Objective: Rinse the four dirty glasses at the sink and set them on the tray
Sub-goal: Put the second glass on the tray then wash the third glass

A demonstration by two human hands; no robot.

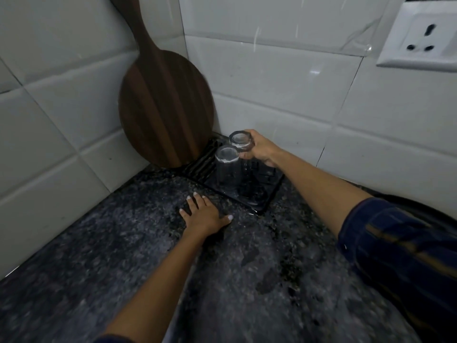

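Gripping an upturned glass near its base, our right hand holds it over the far part of the black tray. The fingers and thumb curl round the glass, whose thick base faces up. We cannot tell whether its rim already touches the tray, because the second glass hides its lower part.

The second glass stands upside down on the tray, just in front of the held one and touching or nearly touching it; we cannot tell which. Nothing holds it.

Our left hand lies flat on the countertop, palm down, fingers straight and slightly spread, holding nothing. It rests near the tray's front left edge but apart from it.

The tray sits in the corner of the dark speckled countertop, where two tiled walls meet. Its surface is ribbed. Wet patches show on the countertop beside the tray's near corner.

A round wooden cutting board with a handle leans upright against the left wall, its lower edge resting at the tray's far left side. A white wall socket is mounted on the right wall, well above the tray. A dark blue patterned sleeve covers our right upper arm.
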